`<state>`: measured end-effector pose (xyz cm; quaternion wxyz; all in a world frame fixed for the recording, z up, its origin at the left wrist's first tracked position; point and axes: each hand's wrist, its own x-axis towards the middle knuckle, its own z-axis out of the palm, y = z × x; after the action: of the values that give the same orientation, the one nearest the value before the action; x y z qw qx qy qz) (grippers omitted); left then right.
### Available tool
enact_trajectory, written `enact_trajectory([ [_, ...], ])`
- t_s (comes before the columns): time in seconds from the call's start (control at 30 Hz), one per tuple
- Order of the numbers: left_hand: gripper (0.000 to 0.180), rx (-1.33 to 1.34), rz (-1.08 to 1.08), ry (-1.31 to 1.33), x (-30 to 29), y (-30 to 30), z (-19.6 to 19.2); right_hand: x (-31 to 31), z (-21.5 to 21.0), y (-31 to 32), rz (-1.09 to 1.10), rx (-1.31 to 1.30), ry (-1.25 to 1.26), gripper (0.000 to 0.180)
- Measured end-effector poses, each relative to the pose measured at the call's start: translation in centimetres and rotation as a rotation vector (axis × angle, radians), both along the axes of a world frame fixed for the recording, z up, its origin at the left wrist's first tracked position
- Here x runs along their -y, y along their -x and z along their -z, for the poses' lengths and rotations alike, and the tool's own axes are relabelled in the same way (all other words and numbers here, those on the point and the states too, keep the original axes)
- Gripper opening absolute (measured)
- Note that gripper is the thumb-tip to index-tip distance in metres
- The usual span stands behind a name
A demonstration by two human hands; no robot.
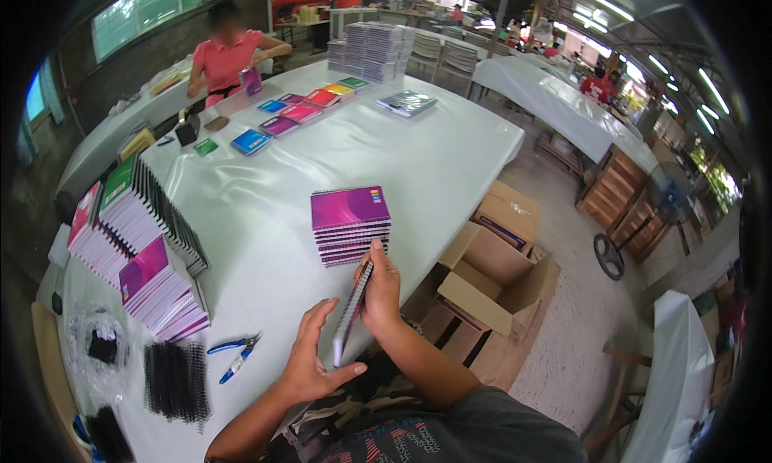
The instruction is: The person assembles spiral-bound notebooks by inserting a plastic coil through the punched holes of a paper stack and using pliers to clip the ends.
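Head view. A spiral-bound notebook [351, 314] is held edge-on above the near edge of the desk [265, 222], upright and slightly tilted. Only its thin side shows: a dark wire coil along the spine, pale page edges, a trace of purple cover. The right hand [381, 290] grips the upper part, fingers [375, 248] wrapped over the top end and pinching the spine. The left hand [310, 358] supports the lower part; its fingers are loosely spread, thumb extended under the bottom corner, palm against the cover.

Just beyond the held notebook, a stack of matching notebooks [351, 224] with purple covers lies flat on the desk. To the left stand leaning rows of bound notebooks [141, 246]. Blue-handled pliers [234, 355] lie near the left hand, with bundles of black wire coils [174, 379] beside them. Open cardboard boxes [494, 270] sit on the floor to the right. A person in a pink shirt [225, 57] sits at the far end.
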<state>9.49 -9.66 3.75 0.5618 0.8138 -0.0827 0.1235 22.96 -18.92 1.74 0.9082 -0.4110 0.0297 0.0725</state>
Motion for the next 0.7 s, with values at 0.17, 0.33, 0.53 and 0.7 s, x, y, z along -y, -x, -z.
enact_trajectory([
  [0.17, 0.045, 0.557, -0.183, -0.245, 0.5, -2.1, 0.8, 1.1, -2.2, 2.1, -0.211, -0.226, -0.218, 0.033],
  [0.33, 0.038, 0.528, -0.354, -0.684, 0.0, -3.9, -4.8, 5.2, -3.7, 2.0, 0.391, 0.791, 0.265, 0.04],
  [0.53, 0.034, 0.605, -0.403, -0.843, -0.8, -7.9, -7.1, 7.1, -6.5, -2.3, 0.373, 1.629, 1.072, 0.021],
  [0.7, 0.039, 0.747, -0.586, -0.83, -4.6, -14.1, -6.7, 5.4, -7.1, -9.2, 0.5, 1.572, 0.857, 0.016],
])
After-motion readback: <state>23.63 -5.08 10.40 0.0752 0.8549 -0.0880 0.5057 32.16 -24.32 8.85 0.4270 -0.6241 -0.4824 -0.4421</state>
